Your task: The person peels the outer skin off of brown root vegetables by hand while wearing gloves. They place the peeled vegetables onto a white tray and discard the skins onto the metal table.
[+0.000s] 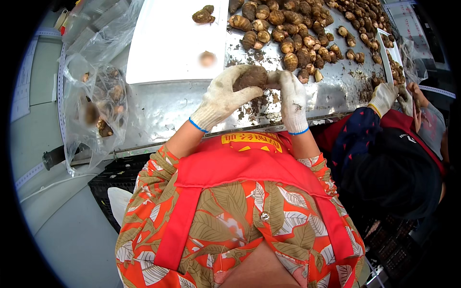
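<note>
My left hand [224, 94], in a white knit glove with a blue cuff, grips a brown taro corm [252, 77] over the steel table's near part. At the corm's right end, the fingers of my gloved right hand [293, 100] are closed on a narrow brownish part. The glove hides whether a small tool is there too. Dark peelings and soil bits [257, 108] lie on the metal below both hands. Just beyond is a white board [173, 43] bearing a dark taro piece [204, 15] and a small pale one [207, 59].
A large heap of taro corms [295, 28] covers the steel table [162, 111] beyond. To the left hangs a clear plastic bag [95, 104] holding taro. At right, a co-worker's gloved hand [383, 98] is near a white tray [386, 66]. A black crate [108, 190] stands below the table edge.
</note>
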`<control>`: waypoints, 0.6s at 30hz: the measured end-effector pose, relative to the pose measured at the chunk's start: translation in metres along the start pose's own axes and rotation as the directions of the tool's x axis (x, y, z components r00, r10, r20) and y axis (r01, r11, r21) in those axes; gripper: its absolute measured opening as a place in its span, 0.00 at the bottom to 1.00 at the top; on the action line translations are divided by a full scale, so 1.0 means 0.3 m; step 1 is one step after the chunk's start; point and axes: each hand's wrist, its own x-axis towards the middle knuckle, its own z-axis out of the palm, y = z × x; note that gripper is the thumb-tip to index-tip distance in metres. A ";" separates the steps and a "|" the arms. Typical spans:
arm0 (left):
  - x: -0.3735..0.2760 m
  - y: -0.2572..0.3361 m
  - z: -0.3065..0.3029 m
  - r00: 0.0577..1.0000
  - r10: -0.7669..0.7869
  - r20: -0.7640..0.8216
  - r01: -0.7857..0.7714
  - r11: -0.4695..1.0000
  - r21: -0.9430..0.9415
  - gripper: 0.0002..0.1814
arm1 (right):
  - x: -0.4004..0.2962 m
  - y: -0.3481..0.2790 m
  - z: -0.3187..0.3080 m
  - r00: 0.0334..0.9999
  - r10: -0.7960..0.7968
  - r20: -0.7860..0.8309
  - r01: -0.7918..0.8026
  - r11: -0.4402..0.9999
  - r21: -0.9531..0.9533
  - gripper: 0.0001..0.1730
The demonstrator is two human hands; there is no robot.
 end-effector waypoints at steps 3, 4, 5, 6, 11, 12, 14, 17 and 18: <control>-0.001 -0.007 0.002 0.999 0.049 -0.010 -0.047 0.990 0.135 0.33 | -0.012 -0.019 -0.019 0.991 -0.063 0.119 0.063 0.998 0.005 0.22; 0.000 -0.007 0.002 0.996 0.090 -0.017 -0.084 0.972 0.218 0.32 | 0.002 -0.001 -0.029 0.973 -0.111 0.204 0.131 0.988 -0.087 0.23; 0.001 -0.009 0.002 0.991 0.133 -0.021 -0.121 0.947 0.299 0.31 | -0.003 -0.008 -0.037 0.969 -0.055 0.241 0.117 0.962 -0.248 0.24; 0.000 -0.028 0.003 0.980 0.192 -0.051 -0.164 0.927 0.336 0.31 | -0.010 -0.073 -0.012 0.961 0.005 0.276 0.110 0.909 -0.401 0.25; -0.007 -0.031 0.019 0.987 0.152 -0.051 -0.135 0.959 0.249 0.32 | -0.028 -0.072 0.034 0.976 0.043 0.212 0.073 0.858 -0.508 0.29; -0.004 -0.048 0.017 0.990 0.141 0.010 -0.141 0.980 0.137 0.31 | -0.027 -0.059 0.028 0.975 0.049 0.217 0.058 0.885 -0.463 0.28; 0.014 -0.106 0.007 0.981 0.140 0.138 -0.127 0.988 -0.093 0.30 | -0.019 -0.027 0.008 0.973 0.062 0.222 0.026 0.928 -0.371 0.26; 0.007 -0.050 -0.030 0.947 0.025 0.321 0.152 0.843 -0.515 0.28 | -0.033 -0.043 0.003 0.975 -0.031 0.220 0.057 0.992 -0.109 0.22; 0.006 -0.064 -0.042 0.945 -0.024 0.327 0.222 0.781 -0.584 0.25 | -0.034 -0.046 0.003 0.971 -0.034 0.236 0.057 0.994 -0.092 0.21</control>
